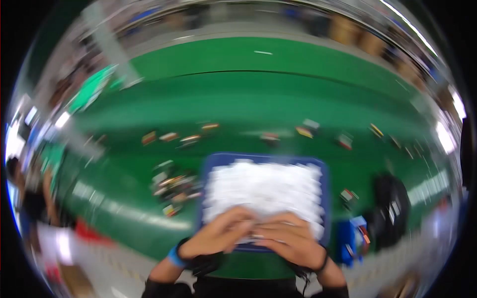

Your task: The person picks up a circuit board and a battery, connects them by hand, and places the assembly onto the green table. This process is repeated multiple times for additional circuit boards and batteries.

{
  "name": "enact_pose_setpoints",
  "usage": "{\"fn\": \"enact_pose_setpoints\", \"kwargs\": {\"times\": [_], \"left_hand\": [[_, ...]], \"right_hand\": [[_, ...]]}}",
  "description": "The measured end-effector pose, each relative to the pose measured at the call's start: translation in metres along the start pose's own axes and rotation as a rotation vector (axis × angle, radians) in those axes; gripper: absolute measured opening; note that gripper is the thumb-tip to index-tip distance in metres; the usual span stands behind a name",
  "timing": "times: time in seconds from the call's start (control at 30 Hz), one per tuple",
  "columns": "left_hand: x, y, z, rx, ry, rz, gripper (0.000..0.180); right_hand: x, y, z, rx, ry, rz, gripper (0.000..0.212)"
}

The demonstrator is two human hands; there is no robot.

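My left hand and my right hand come together over the near edge of a blue tray. White pieces lie packed in rows across the tray; motion smears their shape. The left fingers bend inward toward the right hand, closed around something small and dark that I cannot make out. My right fingers lie over the same spot, pressed together, and hide most of it. A blue band circles the left wrist, and a dark band is on the right.
The tray stands on a green work surface. To its left is a heap of small mixed parts; several more lie in a scattered row beyond it. On the right are a blue box and a black bag-like object. People are at far left.
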State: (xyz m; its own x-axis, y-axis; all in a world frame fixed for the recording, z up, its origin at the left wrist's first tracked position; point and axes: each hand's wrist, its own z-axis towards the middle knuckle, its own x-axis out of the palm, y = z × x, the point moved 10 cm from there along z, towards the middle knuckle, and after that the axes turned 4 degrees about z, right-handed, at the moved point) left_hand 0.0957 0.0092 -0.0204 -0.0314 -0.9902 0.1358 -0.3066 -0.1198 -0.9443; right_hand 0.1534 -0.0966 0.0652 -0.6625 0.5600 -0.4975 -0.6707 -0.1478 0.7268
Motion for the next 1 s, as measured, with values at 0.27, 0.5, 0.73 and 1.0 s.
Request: {"fn": "enact_pose_setpoints", "kwargs": {"times": [0.27,0.5,0.73,1.0], "left_hand": [[0.013,0.002,-0.019,0.258,0.081,-0.173,0.025],[0.003,0.007,-0.022,0.283,-0.056,-0.134,0.031],[0.0,0.004,-0.022,0.315,-0.071,0.026,0.03],[-0.005,0.002,-0.015,0.498,-0.216,0.184,0.032]], "right_hand": [[0.02,0.059,0.009,-0.096,0.104,-0.152,0.027],[0.03,0.06,0.012,-0.142,0.068,-0.237,0.025],[0.034,0.055,0.013,-0.118,0.053,-0.255,0.024],[0.03,0.048,0.01,-0.101,0.034,-0.185,0.027]]}}
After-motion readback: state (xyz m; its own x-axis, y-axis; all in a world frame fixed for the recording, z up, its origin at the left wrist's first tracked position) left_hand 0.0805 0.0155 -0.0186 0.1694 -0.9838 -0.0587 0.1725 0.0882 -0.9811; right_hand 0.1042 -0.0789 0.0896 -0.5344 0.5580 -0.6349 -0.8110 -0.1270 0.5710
